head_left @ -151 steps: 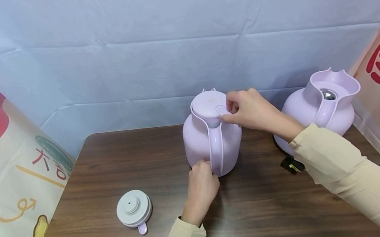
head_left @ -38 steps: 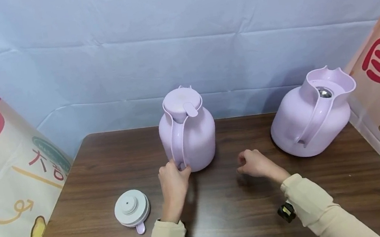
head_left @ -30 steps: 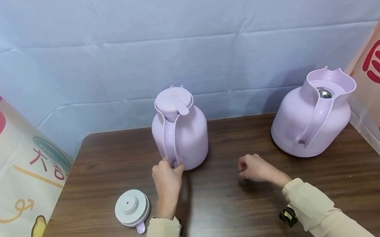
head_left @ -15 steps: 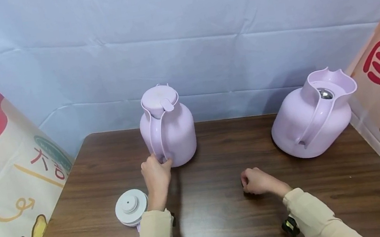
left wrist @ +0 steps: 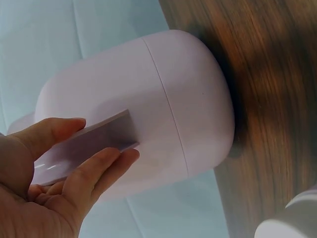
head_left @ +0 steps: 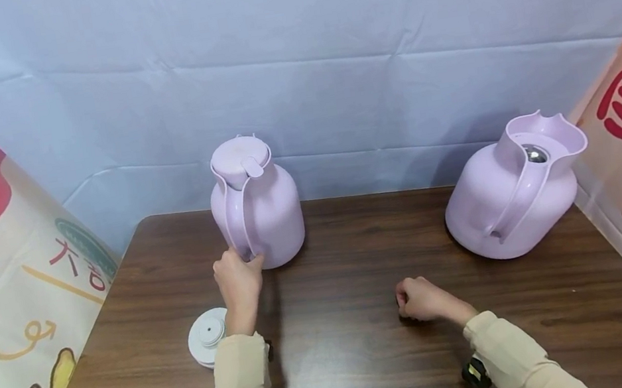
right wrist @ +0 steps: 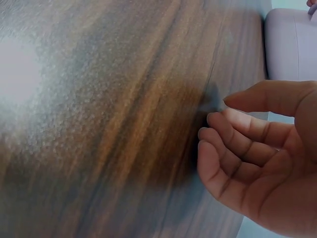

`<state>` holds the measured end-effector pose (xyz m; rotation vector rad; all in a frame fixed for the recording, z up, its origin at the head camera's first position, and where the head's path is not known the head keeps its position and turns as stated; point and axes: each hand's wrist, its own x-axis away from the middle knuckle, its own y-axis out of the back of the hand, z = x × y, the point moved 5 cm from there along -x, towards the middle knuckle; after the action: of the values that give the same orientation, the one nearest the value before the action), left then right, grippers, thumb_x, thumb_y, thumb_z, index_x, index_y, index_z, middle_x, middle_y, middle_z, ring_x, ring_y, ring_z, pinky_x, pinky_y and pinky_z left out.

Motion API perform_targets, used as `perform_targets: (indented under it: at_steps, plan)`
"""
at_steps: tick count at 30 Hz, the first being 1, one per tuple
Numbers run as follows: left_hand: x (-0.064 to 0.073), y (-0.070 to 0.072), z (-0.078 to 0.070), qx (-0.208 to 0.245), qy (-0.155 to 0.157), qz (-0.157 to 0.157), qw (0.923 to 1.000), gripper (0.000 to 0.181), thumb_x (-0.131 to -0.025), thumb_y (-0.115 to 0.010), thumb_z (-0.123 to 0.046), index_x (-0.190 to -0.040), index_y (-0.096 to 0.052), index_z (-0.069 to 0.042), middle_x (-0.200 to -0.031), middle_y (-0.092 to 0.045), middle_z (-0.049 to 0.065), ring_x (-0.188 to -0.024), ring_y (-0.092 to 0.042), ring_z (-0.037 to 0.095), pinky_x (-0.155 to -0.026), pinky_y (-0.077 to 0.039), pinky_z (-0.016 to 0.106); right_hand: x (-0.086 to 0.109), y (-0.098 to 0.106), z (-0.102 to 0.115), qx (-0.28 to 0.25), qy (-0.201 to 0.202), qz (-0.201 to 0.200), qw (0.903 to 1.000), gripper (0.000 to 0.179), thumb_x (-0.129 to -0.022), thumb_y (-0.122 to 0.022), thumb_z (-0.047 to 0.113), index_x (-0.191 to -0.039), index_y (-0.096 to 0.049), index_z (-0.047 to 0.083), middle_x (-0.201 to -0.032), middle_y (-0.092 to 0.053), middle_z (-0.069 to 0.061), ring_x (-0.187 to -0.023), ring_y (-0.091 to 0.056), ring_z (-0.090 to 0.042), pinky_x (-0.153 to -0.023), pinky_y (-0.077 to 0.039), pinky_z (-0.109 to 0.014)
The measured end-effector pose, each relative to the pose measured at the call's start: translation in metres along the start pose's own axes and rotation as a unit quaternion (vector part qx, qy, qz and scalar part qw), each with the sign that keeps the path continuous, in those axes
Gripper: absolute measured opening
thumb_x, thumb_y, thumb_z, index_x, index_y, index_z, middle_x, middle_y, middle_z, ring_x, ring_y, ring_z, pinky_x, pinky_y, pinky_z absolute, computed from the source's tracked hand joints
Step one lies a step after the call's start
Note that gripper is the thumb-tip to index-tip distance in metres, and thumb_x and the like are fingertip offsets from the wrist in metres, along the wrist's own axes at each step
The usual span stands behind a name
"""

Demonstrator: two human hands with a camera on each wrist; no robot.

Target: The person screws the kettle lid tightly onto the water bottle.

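In the head view a lilac thermos jug [head_left: 275, 216] with its lid [head_left: 236, 157] seated on top stands upright at the table's back left. My left hand [head_left: 238, 285] grips the lower part of its handle; the left wrist view shows thumb and fingers on either side of the handle [left wrist: 94, 141]. Away to the right, my right hand [head_left: 422, 299] rests low at the tabletop, fingers loosely curled with nothing held. A second lilac thermos jug [head_left: 488, 208] stands at the right without a lid, its silvery mouth [head_left: 536, 153] showing.
A white, round lid [head_left: 202, 344] lies upside down at the left, partly hidden by my left forearm. Both jugs stand on the dark wooden table [head_left: 357, 341], near its back edge. A pale blue cloth [head_left: 293, 76] hangs behind, with printed cloths at both sides.
Earlier my right hand was at the lid of the gripped jug; it has since come down to the table. My left hand has shifted that jug leftward. The other jug stays put.
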<state>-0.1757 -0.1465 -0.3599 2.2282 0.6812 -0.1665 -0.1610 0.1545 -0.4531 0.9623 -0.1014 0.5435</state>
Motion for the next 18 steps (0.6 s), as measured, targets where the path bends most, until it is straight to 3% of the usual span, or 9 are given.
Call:
perform_targets:
  at_steps: [18]
  plan:
    - [-0.021, 0.010, 0.019, 0.003, 0.019, 0.006, 0.9998, 0.025, -0.067, -0.071, -0.009, -0.077, -0.063, 0.013, -0.074, -0.062, 0.030, -0.070, -0.057, 0.047, -0.067, -0.044, 0.052, 0.002, 0.001, 0.001, -0.003, 0.016, -0.021, 0.9996, 0.019, -0.070, -0.057, -0.005, -0.061, -0.047, 0.009, -0.053, -0.042, 0.004, -0.047, -0.037, -0.010, -0.049, -0.031, -0.024]
